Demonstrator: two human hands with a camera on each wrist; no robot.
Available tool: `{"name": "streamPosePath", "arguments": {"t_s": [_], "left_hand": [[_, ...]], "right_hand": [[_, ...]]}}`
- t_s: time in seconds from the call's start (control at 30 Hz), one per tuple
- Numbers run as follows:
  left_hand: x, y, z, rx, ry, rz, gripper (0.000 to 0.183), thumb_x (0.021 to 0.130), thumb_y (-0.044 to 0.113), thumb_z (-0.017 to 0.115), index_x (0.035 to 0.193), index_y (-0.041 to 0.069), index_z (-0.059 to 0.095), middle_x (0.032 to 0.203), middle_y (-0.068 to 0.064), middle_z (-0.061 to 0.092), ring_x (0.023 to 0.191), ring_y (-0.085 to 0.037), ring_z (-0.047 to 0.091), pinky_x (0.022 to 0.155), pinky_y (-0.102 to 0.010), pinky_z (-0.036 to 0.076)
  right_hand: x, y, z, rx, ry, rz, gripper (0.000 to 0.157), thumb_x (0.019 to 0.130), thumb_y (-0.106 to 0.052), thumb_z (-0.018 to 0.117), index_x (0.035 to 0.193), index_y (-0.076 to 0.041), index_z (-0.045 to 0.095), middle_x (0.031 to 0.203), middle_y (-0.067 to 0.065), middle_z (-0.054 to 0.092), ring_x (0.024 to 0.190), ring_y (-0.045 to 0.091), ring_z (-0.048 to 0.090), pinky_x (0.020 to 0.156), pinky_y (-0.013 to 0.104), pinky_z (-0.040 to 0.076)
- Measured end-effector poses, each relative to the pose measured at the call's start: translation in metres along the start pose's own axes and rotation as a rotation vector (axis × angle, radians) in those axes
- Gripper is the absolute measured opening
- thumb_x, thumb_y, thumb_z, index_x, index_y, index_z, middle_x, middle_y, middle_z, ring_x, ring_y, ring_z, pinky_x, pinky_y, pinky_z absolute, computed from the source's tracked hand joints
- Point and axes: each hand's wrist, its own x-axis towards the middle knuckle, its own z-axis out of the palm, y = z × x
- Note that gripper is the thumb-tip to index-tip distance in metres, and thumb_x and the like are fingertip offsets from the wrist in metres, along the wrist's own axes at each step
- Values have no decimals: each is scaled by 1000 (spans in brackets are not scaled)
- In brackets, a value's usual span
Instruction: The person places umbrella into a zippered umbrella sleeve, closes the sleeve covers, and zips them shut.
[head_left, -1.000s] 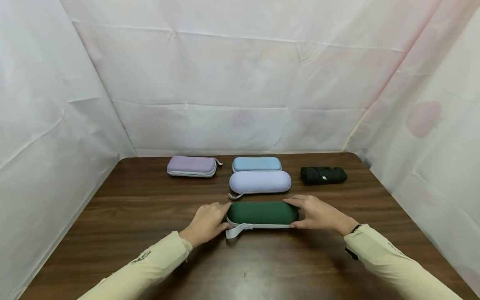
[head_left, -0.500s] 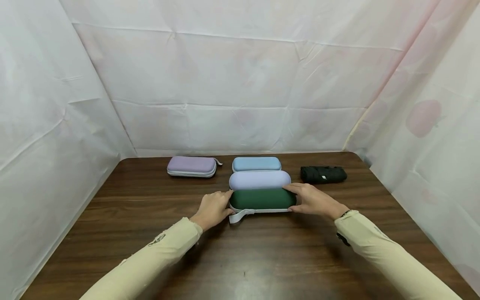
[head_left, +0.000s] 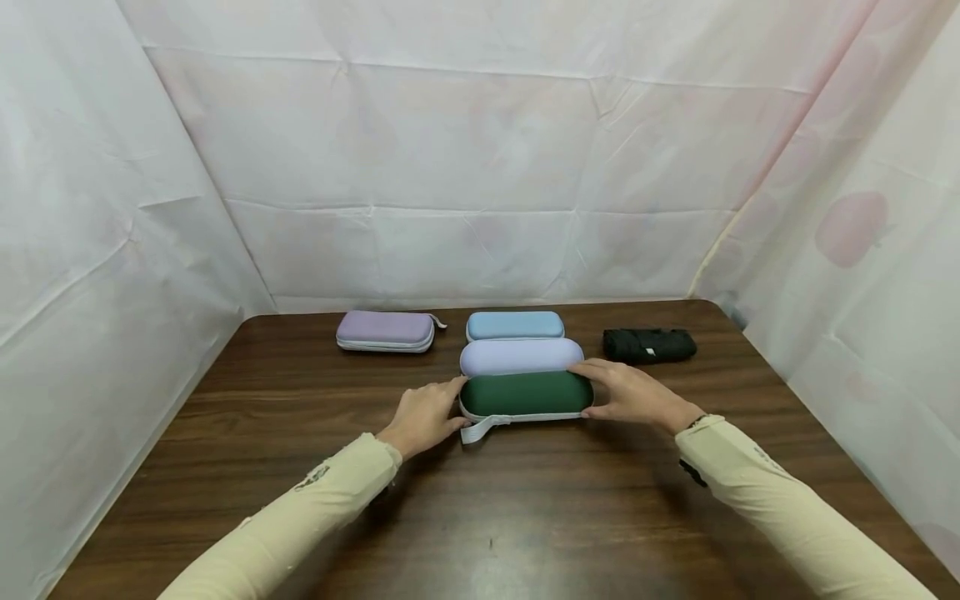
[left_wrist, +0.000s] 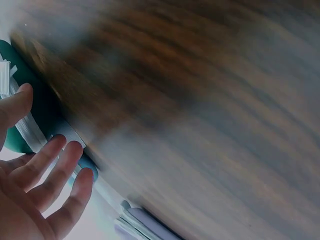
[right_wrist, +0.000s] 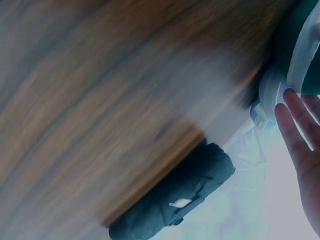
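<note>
A dark green zippered hard case (head_left: 525,394) with a white zip band and a pale loop strap (head_left: 483,428) lies at mid-table, its long side running left to right. My left hand (head_left: 427,417) holds its left end, thumb at the front and index finger at the back. At the opposite end my right hand (head_left: 636,397) grips it the same way. Right behind the green case sits a lavender rounded case (head_left: 517,356), its front partly hidden. A light blue case (head_left: 516,323) stands behind that one. In the left wrist view, several fingers (left_wrist: 55,170) spread beside the green case.
To the back left lies a purple zippered case (head_left: 385,328) with a short strap. A black rolled fabric bundle (head_left: 648,345), resembling a folded umbrella, rests at the back right. The brown wooden table (head_left: 480,517) meets white cloth (head_left: 465,150) at the back and sides.
Both hands have pushed the green case away from me until it came up against the lavender case. Over the last half second it has barely moved. The other things stay put.
</note>
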Motion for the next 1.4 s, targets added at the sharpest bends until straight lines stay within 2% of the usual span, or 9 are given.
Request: {"name": "streamPosePath", "arguments": {"t_s": [0.2, 0.43, 0.53, 0.7, 0.83, 1.03, 1.13, 1.23, 1.4], "left_hand": [[-6, -19, -10, 43, -20, -49, 54, 82, 27, 76, 128, 9, 55, 98, -7, 69, 85, -25, 66, 57, -45, 50], [6, -66, -39, 126, -12, -91, 36, 82, 14, 72, 115, 4, 61, 103, -14, 67, 94, -33, 63, 66, -50, 52], [14, -86, -52, 183, -68, -124, 38, 82, 13, 72, 116, 1, 60, 112, -17, 64, 104, -35, 60, 75, -51, 51], [28, -111, -64, 251, -214, -250, 61, 85, 14, 69, 137, -4, 43, 135, -21, 49, 124, -38, 45, 92, -57, 41], [37, -125, -62, 236, -279, -302, 69, 85, 10, 68, 142, -6, 32, 141, -24, 40, 130, -41, 35, 96, -60, 34], [47, -135, -44, 227, -364, -239, 80, 82, 14, 76, 144, -6, 30, 146, -24, 32, 133, -42, 29, 97, -59, 35], [51, -135, -34, 216, -402, -249, 85, 82, 15, 76, 147, -3, 24, 151, -22, 24, 137, -39, 22, 94, -62, 36], [56, -136, -28, 207, -388, -260, 86, 82, 12, 76, 148, -2, 23, 153, -22, 21, 139, -39, 19, 94, -63, 35], [62, -140, -28, 216, -370, -258, 90, 80, 10, 78, 149, -2, 22, 152, -21, 24, 138, -39, 21, 97, -64, 31]], "right_hand": [[-11, 7, -8, -29, -23, 55, 70, 77, -26, 81, 138, -6, 50, 132, 11, 52, 119, 28, 51, 89, 46, 46], [-22, 37, -29, -150, -41, 117, 70, 76, -19, 81, 137, -2, 49, 131, 18, 52, 118, 36, 50, 90, 54, 43], [-25, 52, -37, -192, -43, 143, 71, 74, -16, 82, 135, 0, 50, 129, 20, 52, 116, 38, 50, 88, 54, 44], [-30, 70, -44, -215, -62, 210, 68, 75, -12, 80, 134, 4, 49, 129, 24, 50, 116, 43, 47, 88, 58, 41], [-35, 81, -43, -216, -100, 289, 70, 76, -10, 79, 136, 6, 45, 131, 28, 47, 118, 47, 44, 88, 60, 40], [-39, 96, -34, -232, -142, 346, 75, 79, -20, 79, 138, 7, 41, 135, 32, 42, 120, 50, 41, 91, 61, 37], [-40, 103, -30, -261, -157, 350, 74, 80, -22, 78, 140, 4, 41, 138, 32, 41, 122, 50, 40, 91, 62, 36], [-40, 105, -29, -267, -162, 366, 70, 82, -20, 76, 140, 1, 42, 136, 31, 43, 120, 50, 42, 89, 63, 38], [-34, 103, -33, -197, -155, 422, 60, 83, -10, 74, 137, -1, 48, 132, 27, 49, 116, 47, 48, 89, 59, 41]]}}
